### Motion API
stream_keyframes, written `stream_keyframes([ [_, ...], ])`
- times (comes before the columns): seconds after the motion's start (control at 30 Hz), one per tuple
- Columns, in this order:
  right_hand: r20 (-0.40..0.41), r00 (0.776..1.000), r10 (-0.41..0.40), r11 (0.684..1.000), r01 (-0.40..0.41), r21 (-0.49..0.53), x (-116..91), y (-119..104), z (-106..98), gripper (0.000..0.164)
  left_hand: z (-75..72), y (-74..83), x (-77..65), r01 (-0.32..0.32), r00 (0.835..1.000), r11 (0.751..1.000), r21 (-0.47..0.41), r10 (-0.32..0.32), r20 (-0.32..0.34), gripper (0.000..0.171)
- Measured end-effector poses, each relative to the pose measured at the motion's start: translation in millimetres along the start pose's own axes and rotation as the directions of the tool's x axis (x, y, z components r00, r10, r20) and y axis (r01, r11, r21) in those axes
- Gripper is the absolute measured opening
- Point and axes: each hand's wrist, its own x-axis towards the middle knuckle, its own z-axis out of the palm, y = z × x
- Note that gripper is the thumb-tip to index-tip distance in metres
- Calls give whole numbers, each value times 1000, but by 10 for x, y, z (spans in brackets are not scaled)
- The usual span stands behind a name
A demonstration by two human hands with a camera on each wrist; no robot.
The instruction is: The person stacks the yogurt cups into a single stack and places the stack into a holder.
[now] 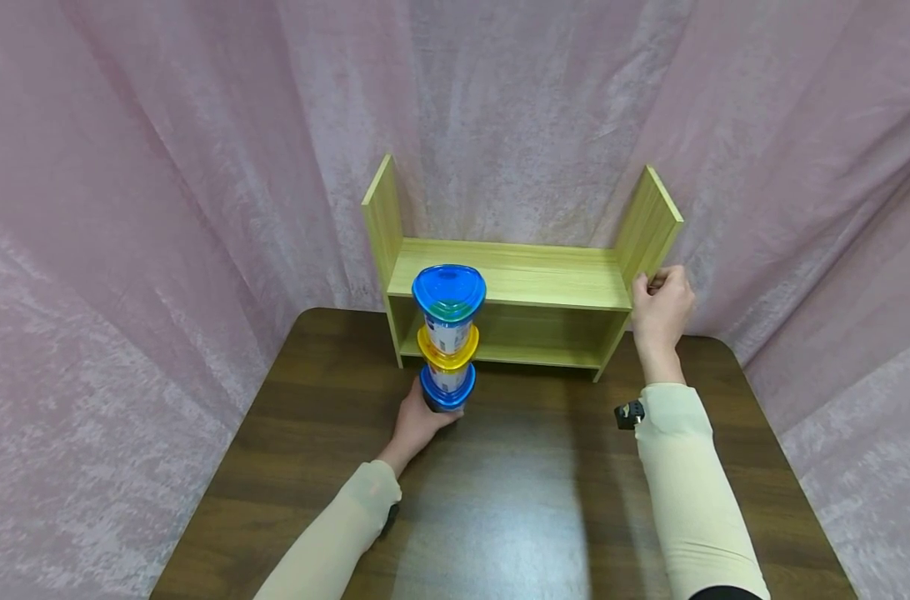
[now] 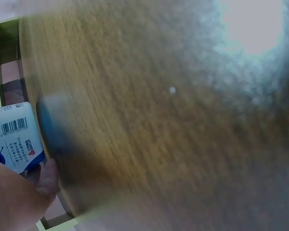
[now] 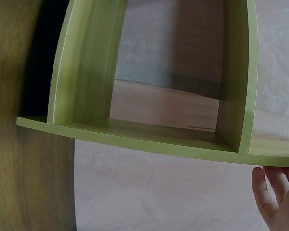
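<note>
A light wood-coloured two-tier shelf (image 1: pixel 511 273) stands at the back of the table. In front of its left part rises a stack of plastic tubs: a blue-lidded one (image 1: pixel 449 296) on top, a yellow-lidded one (image 1: pixel 447 348) in the middle and another blue-lidded tub (image 1: pixel 447 388) at the bottom. My left hand (image 1: pixel 416 419) grips the bottom tub, whose lower part is hidden in the head view. A white label (image 2: pixel 18 137) with a barcode shows in the left wrist view. My right hand (image 1: pixel 663 308) pinches the front edge of the shelf's right side panel (image 3: pixel 183 153).
The shelf and stack are on a dark brown wooden table (image 1: pixel 335 392). Pink velvety curtains (image 1: pixel 515 125) hang close behind and on both sides. A small black device (image 1: pixel 629 414) is at my right wrist.
</note>
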Motion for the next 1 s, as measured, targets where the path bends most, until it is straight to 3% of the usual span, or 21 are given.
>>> stream_keyframes([
  [1.0,4,1000,-3,1000,3,-5,-35,-14,-9,19,-10,149,-14,-38,998,999,28,36,49,92],
])
